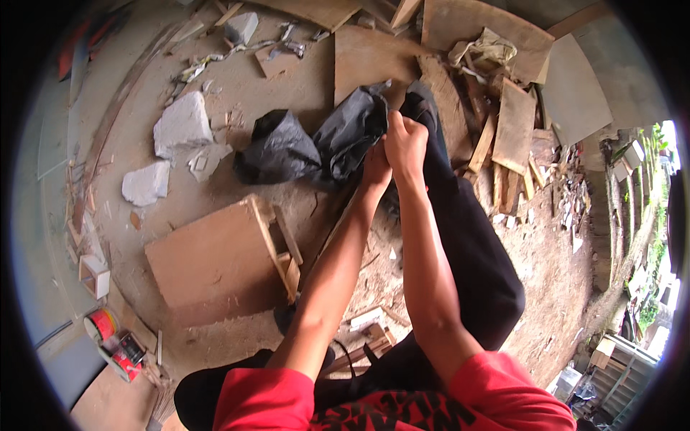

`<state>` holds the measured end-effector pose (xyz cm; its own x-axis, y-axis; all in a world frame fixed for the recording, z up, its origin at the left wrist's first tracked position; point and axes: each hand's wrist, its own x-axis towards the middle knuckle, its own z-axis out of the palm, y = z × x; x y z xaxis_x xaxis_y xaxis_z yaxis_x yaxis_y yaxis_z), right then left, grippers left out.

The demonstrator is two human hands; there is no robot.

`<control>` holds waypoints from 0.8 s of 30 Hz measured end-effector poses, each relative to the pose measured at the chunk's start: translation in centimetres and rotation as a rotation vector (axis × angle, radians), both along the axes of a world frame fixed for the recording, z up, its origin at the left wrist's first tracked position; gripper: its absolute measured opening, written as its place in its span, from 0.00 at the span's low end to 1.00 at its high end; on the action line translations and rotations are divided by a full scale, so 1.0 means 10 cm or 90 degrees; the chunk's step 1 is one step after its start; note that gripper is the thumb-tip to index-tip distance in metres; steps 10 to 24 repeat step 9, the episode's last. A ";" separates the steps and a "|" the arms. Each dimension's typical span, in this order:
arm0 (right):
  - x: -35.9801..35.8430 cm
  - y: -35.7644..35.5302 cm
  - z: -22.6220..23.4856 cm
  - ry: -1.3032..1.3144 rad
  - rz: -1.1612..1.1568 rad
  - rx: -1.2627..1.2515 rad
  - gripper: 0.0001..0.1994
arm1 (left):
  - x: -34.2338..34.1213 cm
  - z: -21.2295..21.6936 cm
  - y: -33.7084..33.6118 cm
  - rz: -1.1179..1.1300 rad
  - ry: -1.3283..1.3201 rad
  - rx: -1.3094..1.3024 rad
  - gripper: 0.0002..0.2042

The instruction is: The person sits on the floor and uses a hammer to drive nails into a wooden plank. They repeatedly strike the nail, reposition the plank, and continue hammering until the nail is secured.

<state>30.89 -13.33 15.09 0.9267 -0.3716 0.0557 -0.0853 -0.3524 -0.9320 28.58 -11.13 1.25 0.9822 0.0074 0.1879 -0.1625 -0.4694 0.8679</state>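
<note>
Red sleeves (402, 402) fill the lower edge nearest the lens; both bare forearms are extended straight out from them, side by side, over a leg in dark trousers (467, 244) that is stretched forward across the dirt floor (237, 86). Step in hand, as judged: a black plastic bag (348, 133) is being gripped at its upper edge, apparently being pulled at or opened near the foot; whether it is being drawn on, taken off or tied cannot be told. Next move would call for a firm two-handed pinch kept on the thin film and a steady pull along the leg, since the plastic could tear or slip. Pose: right hand (406, 144) is clenched into a fist, knuckles up, closed on the bag's edge; left hand (375, 169) sits just beside and slightly below it, touching it, fingers curled and mostly hidden, so its hold on the bag is likely but not fully visible. Bag position: ahead of the hands, lying against a wooden plank (370, 57). Second black bag (277, 147) lies just left, crumpled on the floor. Plywood panel (208, 258) lies left of the forearms; grey stone chunks (181, 126) sit further left; red spool (100, 325) at lower left.
</note>
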 end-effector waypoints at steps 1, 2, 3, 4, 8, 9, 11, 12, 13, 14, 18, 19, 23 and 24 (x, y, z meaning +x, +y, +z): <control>-0.18 0.11 -0.01 -0.051 -0.004 -0.028 0.20 | -0.05 -0.09 -0.02 0.019 0.069 0.058 0.13; -0.33 0.00 -0.04 -0.087 -0.016 0.065 0.20 | -0.18 -0.05 -0.13 0.078 0.148 0.144 0.13; -0.52 -0.17 -0.01 -0.126 -0.042 0.142 0.22 | -0.22 -0.06 -0.26 0.052 0.064 0.056 0.12; -0.59 -0.31 0.01 -0.094 -0.077 0.225 0.23 | -0.25 -0.10 -0.34 0.022 -0.022 -0.027 0.11; -0.37 -0.36 -0.06 -0.074 -0.051 0.170 0.23 | 0.00 -0.32 -0.28 -0.015 -0.135 0.031 0.12; -0.26 -0.21 -0.03 -0.081 -0.027 0.166 0.23 | 0.13 -0.63 -0.25 0.018 -0.148 0.019 0.13; -0.26 -0.21 -0.03 -0.081 -0.027 0.166 0.23 | 0.13 -0.63 -0.25 0.018 -0.148 0.019 0.13; -0.26 -0.21 -0.03 -0.081 -0.027 0.166 0.23 | 0.13 -0.63 -0.25 0.018 -0.148 0.019 0.13; -0.26 -0.21 -0.03 -0.081 -0.027 0.166 0.23 | 0.13 -0.63 -0.25 0.018 -0.148 0.019 0.13; -0.26 -0.21 -0.03 -0.081 -0.027 0.166 0.23 | 0.13 -0.63 -0.25 0.018 -0.148 0.019 0.13; -0.26 -0.21 -0.03 -0.081 -0.027 0.166 0.23 | 0.13 -0.63 -0.25 0.018 -0.148 0.019 0.13; -0.26 -0.21 -0.03 -0.081 -0.027 0.166 0.23 | 0.13 -0.63 -0.25 0.018 -0.148 0.019 0.13; -0.26 -0.21 -0.03 -0.081 -0.027 0.166 0.23 | 0.13 -0.63 -0.25 0.018 -0.148 0.019 0.13; -0.26 -0.21 -0.03 -0.081 -0.027 0.166 0.23 | 0.13 -0.63 -0.25 0.018 -0.148 0.019 0.13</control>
